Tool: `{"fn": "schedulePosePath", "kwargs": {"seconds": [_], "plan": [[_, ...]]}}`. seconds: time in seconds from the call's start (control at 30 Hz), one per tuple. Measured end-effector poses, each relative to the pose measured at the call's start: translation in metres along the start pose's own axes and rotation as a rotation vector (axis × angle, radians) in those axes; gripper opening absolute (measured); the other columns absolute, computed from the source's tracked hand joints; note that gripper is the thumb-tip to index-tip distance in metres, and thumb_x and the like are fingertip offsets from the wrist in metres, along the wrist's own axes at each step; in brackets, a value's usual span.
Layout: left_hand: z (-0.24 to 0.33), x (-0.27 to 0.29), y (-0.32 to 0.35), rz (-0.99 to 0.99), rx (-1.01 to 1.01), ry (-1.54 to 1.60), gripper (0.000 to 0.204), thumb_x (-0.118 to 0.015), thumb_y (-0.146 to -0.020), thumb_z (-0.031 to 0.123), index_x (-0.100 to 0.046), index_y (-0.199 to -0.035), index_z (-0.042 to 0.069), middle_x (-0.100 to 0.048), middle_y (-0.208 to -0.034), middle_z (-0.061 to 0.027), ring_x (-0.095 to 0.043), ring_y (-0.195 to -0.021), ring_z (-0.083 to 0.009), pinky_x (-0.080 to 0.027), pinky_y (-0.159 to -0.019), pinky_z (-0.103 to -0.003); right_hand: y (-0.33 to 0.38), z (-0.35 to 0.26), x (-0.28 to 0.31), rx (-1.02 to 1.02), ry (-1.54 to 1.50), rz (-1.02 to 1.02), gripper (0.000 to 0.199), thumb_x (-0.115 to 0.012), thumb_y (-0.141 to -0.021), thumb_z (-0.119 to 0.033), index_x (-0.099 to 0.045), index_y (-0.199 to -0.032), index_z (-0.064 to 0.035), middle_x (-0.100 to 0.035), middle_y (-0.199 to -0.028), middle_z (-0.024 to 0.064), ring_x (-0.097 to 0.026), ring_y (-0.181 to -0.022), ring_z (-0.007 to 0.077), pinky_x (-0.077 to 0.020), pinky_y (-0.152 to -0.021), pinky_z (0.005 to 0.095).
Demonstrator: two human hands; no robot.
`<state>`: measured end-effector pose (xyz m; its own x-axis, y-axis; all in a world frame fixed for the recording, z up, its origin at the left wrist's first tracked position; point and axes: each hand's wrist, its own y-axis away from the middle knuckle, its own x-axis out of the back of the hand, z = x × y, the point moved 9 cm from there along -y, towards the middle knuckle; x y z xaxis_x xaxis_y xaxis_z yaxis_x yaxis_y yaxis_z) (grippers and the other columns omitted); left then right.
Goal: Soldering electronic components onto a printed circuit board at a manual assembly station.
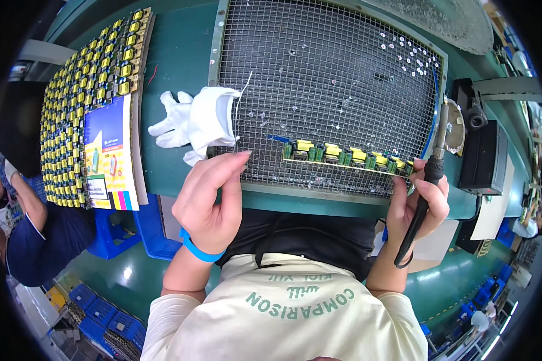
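Note:
My right hand is closed round the black handle of a soldering iron, its metal end pointing away from me. Its thumb and a finger also pinch the right end of a circuit board strip, lined with yellow transformers and green capacitors, over the wire-mesh tray. My left hand, with a blue wristband, is at the tray's near left corner, thumb and forefinger drawn together; anything between them is too small to make out. Just beyond it, a white glove overlaps the tray's left edge.
At left, a board full of yellow-topped circuit boards has a printed colour sheet on it. White bits dot the mesh. Right of the tray are a round tin, an iron stand and a black box. Another person sits at left.

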<state>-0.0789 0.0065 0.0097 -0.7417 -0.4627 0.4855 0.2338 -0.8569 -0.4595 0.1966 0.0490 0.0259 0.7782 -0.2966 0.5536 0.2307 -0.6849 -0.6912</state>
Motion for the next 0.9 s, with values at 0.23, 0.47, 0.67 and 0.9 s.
{"fn": "schedulePosePath", "kwargs": {"seconds": [0.23,0.47,0.67,0.9], "plan": [[-0.005,0.002,0.001,0.028,0.052,0.034,0.025,-0.063,-0.078,-0.013,-0.068,-0.099,-0.001,-0.069,-0.087,-0.0127,-0.066,-0.076,-0.0215,-0.052,-0.07,-0.028,-0.001,0.001,-0.001,-0.011,-0.038,-0.006,0.051,-0.068,-0.074,0.016,-0.042,-0.11,-0.008,-0.055,-0.091,0.0157,-0.058,-0.091,0.0274,-0.0474,-0.085,0.038],[0.017,0.005,-0.035,-0.141,-0.007,0.061,0.019,-0.067,-0.077,-0.007,-0.071,-0.094,0.002,-0.066,-0.084,-0.0099,-0.064,-0.072,-0.0186,-0.051,-0.066,-0.026,0.006,0.001,0.004,-0.048,-0.08,0.074,0.044,-0.072,-0.07,0.012,-0.049,-0.099,-0.0126,-0.058,-0.088,0.009,-0.063,-0.088,0.0274,-0.051,-0.078,0.0384],[0.02,-0.025,-0.055,-0.505,0.07,0.263,0.015,-0.066,-0.077,-0.006,-0.072,-0.09,0.0,-0.062,-0.081,-0.006,-0.055,-0.064,-0.01,-0.044,-0.057,-0.022,0.012,-0.006,0.003,0.029,-0.058,-0.013,0.051,-0.065,-0.073,0.018,-0.042,-0.108,-0.0109,-0.056,-0.091,0.0148,-0.058,-0.089,0.0265,-0.0494,-0.076,0.0368],[0.021,-0.046,-0.053,-0.8,0.079,0.148,0.011,-0.067,-0.077,0.0,-0.071,-0.088,0.001,-0.061,-0.078,-0.0036,-0.05,-0.058,-0.0085,-0.04,-0.052,-0.023,0.017,-0.01,0.003,0.064,-0.034,-0.016,0.046,-0.066,-0.074,0.015,-0.044,-0.105,-0.0117,-0.057,-0.089,0.0126,-0.059,-0.085,0.0268,-0.0498,-0.075,0.0372]]}}
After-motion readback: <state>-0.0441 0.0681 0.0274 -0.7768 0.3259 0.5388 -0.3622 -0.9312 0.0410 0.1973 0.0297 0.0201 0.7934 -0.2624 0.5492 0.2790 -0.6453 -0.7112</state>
